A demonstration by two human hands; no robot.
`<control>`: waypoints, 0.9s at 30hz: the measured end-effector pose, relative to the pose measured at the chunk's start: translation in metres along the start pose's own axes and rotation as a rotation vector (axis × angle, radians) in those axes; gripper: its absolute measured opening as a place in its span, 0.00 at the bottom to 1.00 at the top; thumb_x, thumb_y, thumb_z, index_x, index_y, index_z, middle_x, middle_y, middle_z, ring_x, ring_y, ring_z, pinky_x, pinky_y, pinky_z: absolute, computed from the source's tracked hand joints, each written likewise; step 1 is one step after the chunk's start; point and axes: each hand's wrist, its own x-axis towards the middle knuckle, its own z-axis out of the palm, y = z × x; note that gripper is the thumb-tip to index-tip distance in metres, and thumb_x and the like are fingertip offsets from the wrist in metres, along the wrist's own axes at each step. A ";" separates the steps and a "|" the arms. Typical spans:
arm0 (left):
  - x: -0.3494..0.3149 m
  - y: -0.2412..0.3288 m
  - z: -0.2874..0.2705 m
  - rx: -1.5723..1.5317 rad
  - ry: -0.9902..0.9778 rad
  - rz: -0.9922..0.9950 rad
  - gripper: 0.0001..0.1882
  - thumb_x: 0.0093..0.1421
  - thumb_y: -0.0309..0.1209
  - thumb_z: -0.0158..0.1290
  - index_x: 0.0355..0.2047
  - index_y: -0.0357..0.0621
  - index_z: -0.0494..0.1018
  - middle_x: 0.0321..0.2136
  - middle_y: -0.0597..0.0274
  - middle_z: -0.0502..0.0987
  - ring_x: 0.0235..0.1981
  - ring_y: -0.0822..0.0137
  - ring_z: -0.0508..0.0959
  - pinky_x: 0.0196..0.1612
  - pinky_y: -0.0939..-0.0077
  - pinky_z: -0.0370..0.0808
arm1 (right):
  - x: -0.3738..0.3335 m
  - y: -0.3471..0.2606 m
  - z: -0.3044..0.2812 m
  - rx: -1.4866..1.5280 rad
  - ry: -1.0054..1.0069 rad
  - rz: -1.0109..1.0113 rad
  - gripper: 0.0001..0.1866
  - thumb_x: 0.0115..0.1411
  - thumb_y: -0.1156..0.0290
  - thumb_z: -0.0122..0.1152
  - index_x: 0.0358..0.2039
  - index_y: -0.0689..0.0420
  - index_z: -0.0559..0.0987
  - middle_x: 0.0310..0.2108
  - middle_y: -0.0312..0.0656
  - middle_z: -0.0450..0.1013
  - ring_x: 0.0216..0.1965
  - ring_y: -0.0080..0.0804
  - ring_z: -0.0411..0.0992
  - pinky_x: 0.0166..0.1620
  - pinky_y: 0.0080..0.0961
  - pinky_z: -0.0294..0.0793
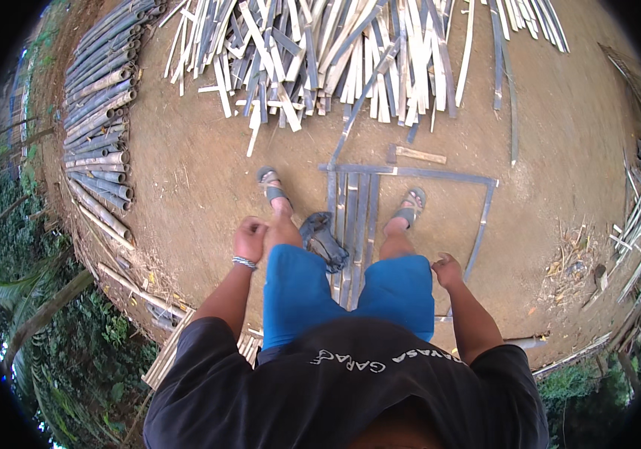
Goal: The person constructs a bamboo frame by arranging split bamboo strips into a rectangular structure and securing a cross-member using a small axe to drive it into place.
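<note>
My left hand [250, 238] hangs beside my left knee with its fingers loosely curled in and nothing showing in them. My right hand [448, 270] is beside my right knee, also curled, with no object visible in it. Between my feet, dark bamboo slats [362, 209] lie side by side on the dirt. A longer slat [425, 173] crosses their far end and meets another slat [480, 228] at the right corner. A crumpled dark cloth [324, 239] lies partly over the slats near my left leg.
A short tool with a wooden handle [421, 155] lies beyond the crossing slat. Farther off is a large heap of split bamboo strips [298, 60]. Whole bamboo poles [100, 112] are stacked at the left. Scraps and shavings [571, 262] litter the right; greenery [74, 359] borders the ground.
</note>
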 end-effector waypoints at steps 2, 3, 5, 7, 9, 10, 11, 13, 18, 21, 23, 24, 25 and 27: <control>0.012 0.026 0.024 0.066 -0.178 0.078 0.01 0.62 0.24 0.59 0.34 0.42 0.80 0.33 0.59 0.83 0.35 0.69 0.82 0.41 0.70 0.78 | 0.006 -0.036 0.011 -0.159 0.161 -0.056 0.25 0.55 0.68 0.67 0.55 0.56 0.80 0.37 0.50 0.82 0.42 0.44 0.81 0.49 0.35 0.79; 0.018 0.024 0.037 0.083 -0.276 0.045 0.01 0.62 0.25 0.60 0.34 0.43 0.80 0.33 0.58 0.83 0.35 0.68 0.82 0.42 0.70 0.78 | 0.008 -0.057 0.018 -0.245 0.239 -0.085 0.24 0.54 0.71 0.67 0.54 0.54 0.80 0.35 0.48 0.82 0.40 0.44 0.81 0.48 0.35 0.79; 0.034 0.056 0.057 0.363 -0.382 0.276 0.04 0.61 0.29 0.60 0.33 0.43 0.81 0.33 0.57 0.84 0.35 0.64 0.83 0.43 0.70 0.79 | 0.020 -0.080 0.042 -0.218 0.241 0.001 0.22 0.53 0.71 0.65 0.51 0.52 0.82 0.38 0.50 0.82 0.41 0.46 0.81 0.48 0.38 0.79; 0.034 0.017 0.089 0.053 -0.560 0.012 0.07 0.60 0.34 0.60 0.32 0.44 0.80 0.30 0.55 0.82 0.32 0.60 0.82 0.38 0.64 0.77 | 0.031 -0.106 0.072 -0.205 0.214 0.002 0.19 0.54 0.72 0.63 0.48 0.50 0.85 0.41 0.50 0.82 0.41 0.47 0.81 0.47 0.40 0.80; 0.021 -0.023 0.103 -0.078 -0.646 0.172 0.07 0.62 0.34 0.61 0.33 0.45 0.80 0.27 0.61 0.81 0.30 0.67 0.80 0.37 0.66 0.76 | 0.038 -0.143 0.116 -0.254 0.159 0.050 0.18 0.52 0.72 0.66 0.46 0.51 0.85 0.41 0.46 0.82 0.39 0.45 0.81 0.45 0.37 0.80; 0.010 -0.035 0.103 -0.126 -0.690 0.066 0.08 0.62 0.34 0.61 0.32 0.44 0.80 0.27 0.60 0.80 0.31 0.66 0.80 0.39 0.67 0.76 | 0.049 -0.166 0.137 -0.272 0.147 0.069 0.18 0.51 0.72 0.67 0.45 0.51 0.85 0.41 0.44 0.83 0.38 0.43 0.81 0.44 0.35 0.80; 0.003 -0.047 0.095 -0.115 -0.818 -0.038 0.08 0.61 0.34 0.62 0.30 0.43 0.80 0.28 0.58 0.81 0.33 0.64 0.81 0.39 0.67 0.76 | 0.059 -0.186 0.161 -0.331 0.128 -0.012 0.18 0.51 0.72 0.68 0.45 0.52 0.85 0.41 0.44 0.83 0.39 0.43 0.81 0.44 0.35 0.80; 0.003 -0.083 0.069 0.001 -1.054 0.064 0.13 0.59 0.40 0.64 0.31 0.43 0.80 0.29 0.53 0.82 0.31 0.56 0.82 0.38 0.61 0.77 | 0.079 -0.230 0.202 -0.357 0.047 -0.233 0.18 0.53 0.70 0.69 0.46 0.54 0.84 0.40 0.45 0.83 0.39 0.44 0.81 0.44 0.35 0.80; 0.027 -0.108 0.079 0.010 -1.002 -0.028 0.14 0.56 0.41 0.64 0.30 0.42 0.82 0.30 0.49 0.83 0.34 0.48 0.83 0.39 0.58 0.78 | 0.128 -0.411 0.273 -0.130 -0.106 -0.416 0.17 0.62 0.62 0.63 0.50 0.51 0.83 0.42 0.50 0.82 0.44 0.51 0.80 0.46 0.42 0.78; 0.024 -0.095 0.086 -0.153 -0.953 -0.081 0.14 0.57 0.41 0.63 0.30 0.42 0.81 0.31 0.50 0.83 0.35 0.50 0.83 0.40 0.58 0.78 | 0.182 -0.463 0.296 -0.174 -0.107 -0.409 0.18 0.63 0.61 0.62 0.50 0.53 0.83 0.42 0.53 0.81 0.46 0.53 0.79 0.49 0.42 0.78; 0.017 -0.095 0.091 -0.137 -1.035 -0.098 0.13 0.57 0.40 0.63 0.31 0.42 0.81 0.31 0.51 0.83 0.35 0.51 0.83 0.40 0.59 0.78 | 0.226 -0.467 0.309 -0.212 -0.062 -0.421 0.19 0.63 0.60 0.62 0.52 0.53 0.81 0.43 0.54 0.81 0.47 0.53 0.79 0.52 0.43 0.77; 0.011 -0.094 0.091 -0.160 -1.022 -0.106 0.13 0.58 0.40 0.63 0.32 0.42 0.81 0.31 0.51 0.83 0.35 0.51 0.83 0.41 0.59 0.78 | 0.246 -0.466 0.312 -0.321 -0.092 -0.380 0.21 0.63 0.60 0.61 0.54 0.53 0.80 0.46 0.53 0.80 0.50 0.52 0.78 0.54 0.43 0.76; 0.010 -0.090 0.091 -0.182 -1.008 -0.104 0.13 0.58 0.40 0.63 0.32 0.42 0.81 0.31 0.52 0.83 0.35 0.52 0.83 0.41 0.59 0.78 | 0.269 -0.465 0.311 -0.431 -0.114 -0.340 0.22 0.63 0.60 0.61 0.56 0.53 0.79 0.49 0.53 0.79 0.52 0.51 0.77 0.56 0.42 0.76; 0.016 -0.086 0.092 -0.202 -0.997 -0.125 0.13 0.59 0.40 0.63 0.34 0.42 0.81 0.31 0.53 0.84 0.36 0.54 0.84 0.41 0.61 0.78 | 0.293 -0.481 0.311 -0.596 -0.119 -0.296 0.25 0.62 0.59 0.62 0.59 0.53 0.77 0.52 0.53 0.78 0.54 0.51 0.76 0.58 0.43 0.75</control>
